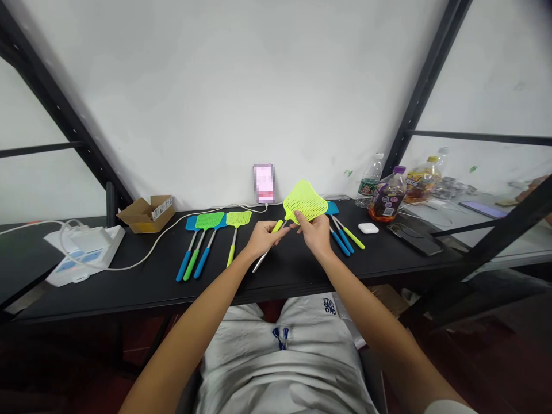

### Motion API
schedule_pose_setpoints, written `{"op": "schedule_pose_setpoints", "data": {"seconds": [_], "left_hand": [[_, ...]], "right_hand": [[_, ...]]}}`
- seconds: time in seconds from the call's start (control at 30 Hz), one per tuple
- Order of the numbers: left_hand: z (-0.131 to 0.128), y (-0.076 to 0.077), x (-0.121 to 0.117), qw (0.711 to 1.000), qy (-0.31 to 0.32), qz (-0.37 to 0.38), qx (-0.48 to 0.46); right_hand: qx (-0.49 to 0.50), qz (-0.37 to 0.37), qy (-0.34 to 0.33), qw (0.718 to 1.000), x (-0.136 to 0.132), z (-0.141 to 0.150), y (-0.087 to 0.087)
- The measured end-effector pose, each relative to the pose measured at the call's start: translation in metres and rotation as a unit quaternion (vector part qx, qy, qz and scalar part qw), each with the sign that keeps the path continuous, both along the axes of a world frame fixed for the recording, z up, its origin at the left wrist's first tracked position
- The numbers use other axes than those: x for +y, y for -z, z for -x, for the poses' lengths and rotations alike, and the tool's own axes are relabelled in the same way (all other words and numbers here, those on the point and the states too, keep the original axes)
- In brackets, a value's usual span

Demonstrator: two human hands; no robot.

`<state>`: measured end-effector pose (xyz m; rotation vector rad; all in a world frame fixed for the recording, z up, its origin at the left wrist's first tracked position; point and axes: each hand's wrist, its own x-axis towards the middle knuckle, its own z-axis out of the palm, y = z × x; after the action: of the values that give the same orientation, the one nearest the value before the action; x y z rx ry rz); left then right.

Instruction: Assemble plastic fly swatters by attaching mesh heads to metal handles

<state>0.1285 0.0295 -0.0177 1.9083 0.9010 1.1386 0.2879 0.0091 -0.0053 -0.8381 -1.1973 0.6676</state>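
Two hands hold a lime-yellow plastic fly swatter (304, 200) over a black desk (146, 287)

In the head view, the right hand (314, 233) pinches the swatter's perforated head at its lower edge, thumb on top. The left hand (265, 237) is closed around a lime-yellow plastic grip (277, 226); a thin silver metal rod (261, 263) slants down past its fingers. How the grip and rod join is hidden by the fingers.

Left of the hands, four swatters lie on the desk, handles toward the person: two blue ones (202, 263) (184, 266), a green one (191, 264) between them, and a lime-yellow one (231, 253) nearest the left hand. Just right of the hands lie more swatter handles, two blue (340, 241) (347, 239) and one lime-yellow (354, 237), with a blue swatter head (332, 208) behind.

A phone with a lit pink screen (264, 184) stands against the white wall (241, 103), a white cable (146, 256) at its base. An open brown cardboard box (149, 215) and a white power strip (84, 259) are at the left. To the right are a small white case (368, 228), a dark phone (414, 239), a clear green-labelled bottle (368, 185) and a purple-capped bottle of dark drink (388, 196).
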Motion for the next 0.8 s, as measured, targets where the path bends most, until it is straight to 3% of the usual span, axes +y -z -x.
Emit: {"op": "schedule_pose_setpoints", "data": {"seconds": [0.23,0.63,0.8], "left_hand": [[0.000,0.000,-0.002,0.999,-0.028,-0.017,-0.004],[0.001,0.002,-0.002,0.997,-0.056,-0.050,0.034],[0.001,-0.004,-0.009,0.988,-0.074,-0.108,0.083]], "right_hand": [[-0.054,0.008,0.083,0.995,0.000,-0.001,0.005],[-0.081,0.026,0.047,0.995,-0.001,-0.004,0.005],[-0.014,0.070,-0.004,0.997,0.008,-0.009,0.006]]}}
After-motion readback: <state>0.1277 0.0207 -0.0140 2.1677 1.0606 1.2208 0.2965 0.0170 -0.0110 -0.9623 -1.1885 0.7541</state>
